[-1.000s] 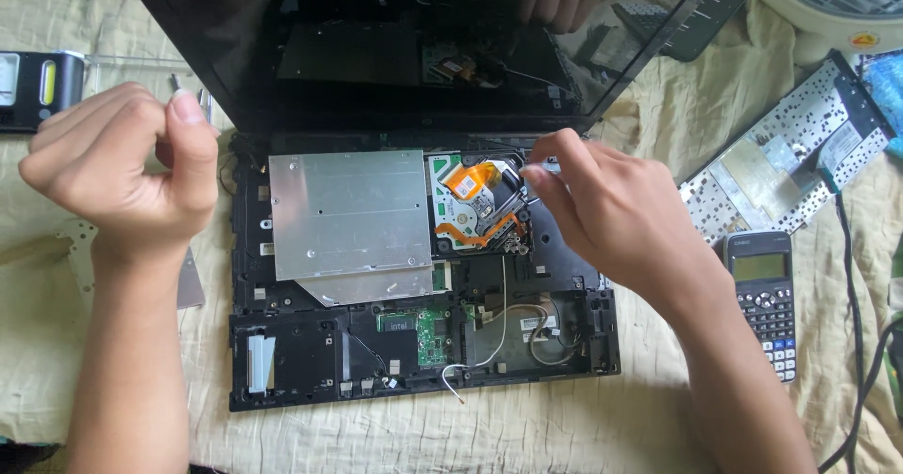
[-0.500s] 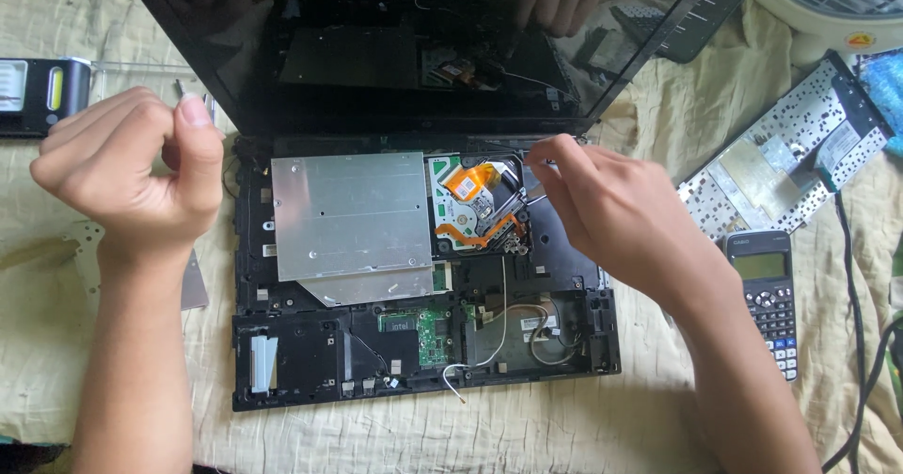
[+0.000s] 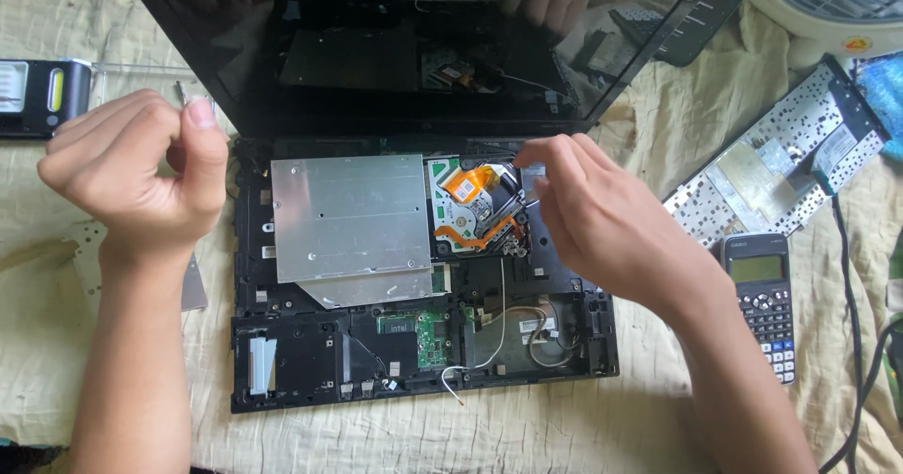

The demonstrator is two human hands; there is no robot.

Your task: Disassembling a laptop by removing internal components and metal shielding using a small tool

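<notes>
My right hand (image 3: 602,220) over opened laptop base (image 3: 423,286), fingertips pressed together beside orange flex cable (image 3: 467,184); whether they pinch something, cannot tell. My left hand (image 3: 141,178) curled in loose fist, raised left of base. Calculator (image 3: 767,300) lies right, on cloth-covered surface (image 3: 527,432).

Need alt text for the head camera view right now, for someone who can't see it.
A right hand pinches at the orange ribbon cable inside an opened laptop base on a cloth-covered surface. The left hand is held closed above the base's left edge. A calculator and a detached keyboard lie at right.
</notes>
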